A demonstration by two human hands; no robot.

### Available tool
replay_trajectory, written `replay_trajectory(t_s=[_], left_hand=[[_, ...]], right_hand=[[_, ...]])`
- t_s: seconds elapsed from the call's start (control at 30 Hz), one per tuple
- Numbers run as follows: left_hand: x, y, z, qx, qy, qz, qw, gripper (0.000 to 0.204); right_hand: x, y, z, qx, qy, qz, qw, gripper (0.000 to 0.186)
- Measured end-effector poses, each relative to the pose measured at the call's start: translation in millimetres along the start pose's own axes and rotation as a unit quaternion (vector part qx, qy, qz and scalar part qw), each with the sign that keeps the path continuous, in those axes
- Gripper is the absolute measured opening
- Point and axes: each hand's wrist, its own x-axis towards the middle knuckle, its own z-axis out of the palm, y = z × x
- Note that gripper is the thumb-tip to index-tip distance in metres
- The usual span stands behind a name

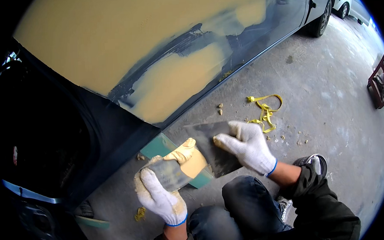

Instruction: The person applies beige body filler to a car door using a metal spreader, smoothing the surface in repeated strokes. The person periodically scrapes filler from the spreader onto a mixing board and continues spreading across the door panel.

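My left hand (160, 200), in a white knit glove with tan smears, is closed on a grey flat filler spreader (171, 175). Smooth tan body filler (194, 163) covers that spreader's right end, with a thick ridge of it along the top. My right hand (251, 148), gloved too, grips a wider dark grey spreader (215, 150), thumb laid across its face. The two blades are close together; whether they touch I cannot tell. A green flat plate (157, 145) shows behind and below them. Above is a dark car body panel (257, 42) with broad patches of tan filler (183, 79).
Yellow strapping (266, 109) lies tangled on the concrete floor among small crumbs. A round open can (318, 162) stands beside my right forearm. Another green strip (93, 221) is at lower left, near the dark wheel opening (40, 123). A reddish metal frame (379, 84) stands far right.
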Motion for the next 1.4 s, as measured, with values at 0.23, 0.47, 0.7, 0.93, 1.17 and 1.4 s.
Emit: replay_trajectory(t_s=[0.23,0.47,0.7,0.93,1.17,1.4], left_hand=[[-35,-17,-3,0.110,-0.087,-0.002,0.990,0.033],[-24,-15,-16,0.221,-0.235,0.012,0.946,0.025],[0,-28,-37,0.204,-0.126,0.064,0.969,0.022],[20,-35,-52,0.150,-0.081,-0.047,0.984,0.028],[52,-17,-65,0.092,-0.081,-0.048,0.991,0.037],[88,-39,-116,0.018,-0.067,-0.064,0.996,0.036]], right_hand=[[-15,35,39,0.048,0.103,-0.008,0.993,0.019],[0,3,13,0.157,0.111,-0.105,0.976,0.017],[1,9,-20,-0.204,-0.255,-0.140,0.935,0.031],[1,9,10,-0.565,-0.064,-0.420,0.707,0.045],[-26,43,67,-0.553,-0.128,-0.436,0.698,0.047],[23,21,59,-0.597,0.061,-0.470,0.647,0.046]])
